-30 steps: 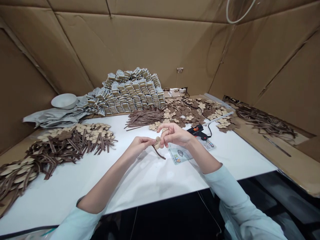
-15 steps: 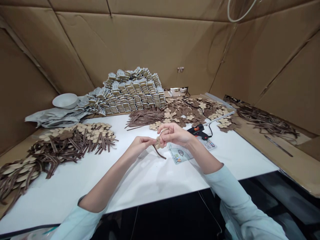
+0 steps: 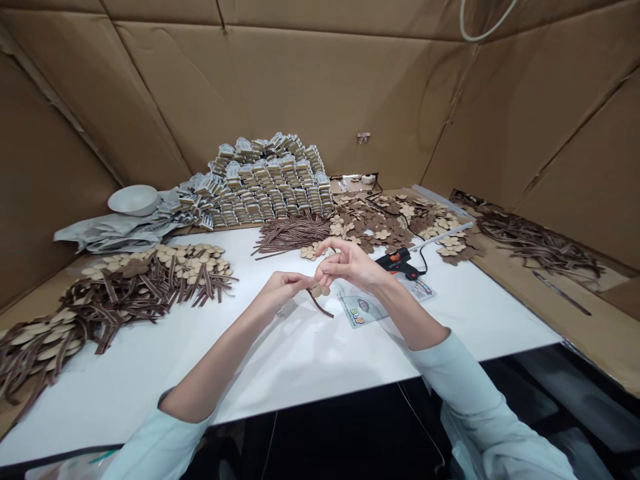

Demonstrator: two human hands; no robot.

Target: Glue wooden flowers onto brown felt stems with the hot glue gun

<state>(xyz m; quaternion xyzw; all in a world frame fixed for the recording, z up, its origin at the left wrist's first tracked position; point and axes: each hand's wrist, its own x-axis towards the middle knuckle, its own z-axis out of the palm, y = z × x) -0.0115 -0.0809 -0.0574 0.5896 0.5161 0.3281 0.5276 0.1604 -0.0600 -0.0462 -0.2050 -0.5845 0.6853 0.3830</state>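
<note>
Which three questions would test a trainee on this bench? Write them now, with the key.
1. True or false: the black and orange glue gun lies to the right of the person's right hand.
2. What trails down from the person's left hand? A) a brown strip B) a black cable C) a white tube
3. Which hand is nearer the clear plastic packet?

Key: 1. True; 2. A; 3. The right hand.

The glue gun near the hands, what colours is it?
The glue gun is black with orange on top, best in the head view.
</note>
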